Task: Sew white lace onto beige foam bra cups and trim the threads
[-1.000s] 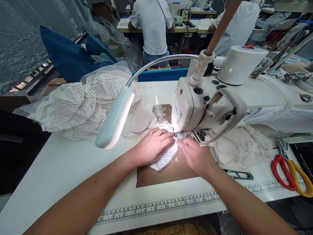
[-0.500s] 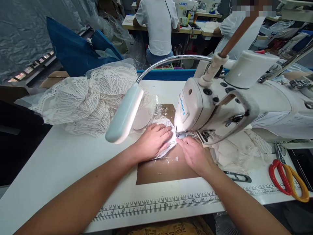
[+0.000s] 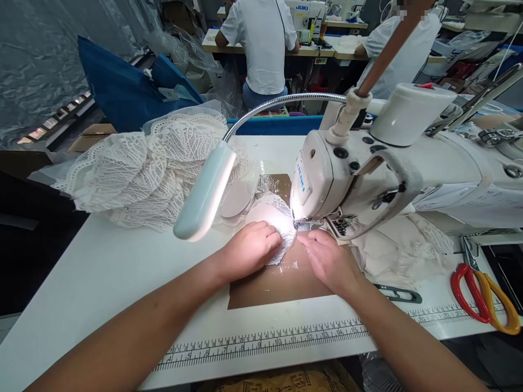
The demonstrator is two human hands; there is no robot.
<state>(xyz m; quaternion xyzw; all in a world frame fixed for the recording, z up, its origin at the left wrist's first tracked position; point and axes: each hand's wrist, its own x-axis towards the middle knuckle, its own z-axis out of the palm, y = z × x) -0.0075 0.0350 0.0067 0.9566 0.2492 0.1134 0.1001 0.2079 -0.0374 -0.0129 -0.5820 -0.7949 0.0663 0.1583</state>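
Observation:
A pale, rounded lace-trimmed bra cup (image 3: 274, 213) lies under the needle area of a white JUKI sewing machine (image 3: 312, 174). My left hand (image 3: 254, 247) rests on its near left side, the fingers curled in and closed on the fabric. At the cup's right edge, just in front of the presser foot, my right hand (image 3: 329, 258) has thumb and forefinger pinched together on the edge. The needle itself is too small to make out. Beneath both hands is a brown sheet (image 3: 261, 291) fixed on the white table (image 3: 163, 272).
A heap of white lace pieces (image 3: 126, 169) lies at left, near round pale pads (image 3: 237, 198). A lamp (image 3: 206, 190) hangs over the table. Right are cream fabric (image 3: 396, 245), a dark thread cutter (image 3: 398, 294) and scissors (image 3: 484, 294). Two people sit beyond.
My left hand has drawn back toward me and its fingers have curled, uncovering more of the cup. My right hand stays almost in place, its fingertips pinched closer.

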